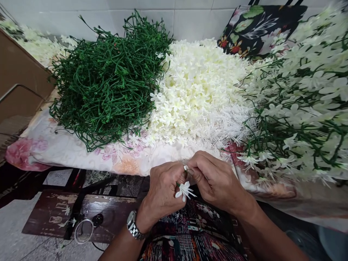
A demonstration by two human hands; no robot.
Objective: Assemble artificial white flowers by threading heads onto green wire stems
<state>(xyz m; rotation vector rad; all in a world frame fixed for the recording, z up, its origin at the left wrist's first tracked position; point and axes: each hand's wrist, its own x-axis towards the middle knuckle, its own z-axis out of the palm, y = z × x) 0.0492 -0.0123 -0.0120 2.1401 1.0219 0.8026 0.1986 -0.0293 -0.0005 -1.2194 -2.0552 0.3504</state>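
Observation:
Just in front of the table's near edge, my two hands meet. My left hand (165, 186), with a metal watch on its wrist, is closed around a green artificial flower stem. A white artificial flower (184, 191) on that stem hangs below the fingers, its thin white stamens pointing right. My right hand (214, 179) is closed too, thumb and fingers pinched close to the left fingertips. Between them shows a small white piece (186, 168); most of it is hidden by the fingers, so I cannot tell its kind.
Tangled green plastic stems (108, 83) are heaped on the flowered tablecloth (100, 163). Beside them lie loose white blossoms (195, 83) and white stamens (231, 121). Assembled flower sprays (304, 119) fill the right side. A cardboard box (21, 79) stands left; a wooden bench (108, 210) sits below.

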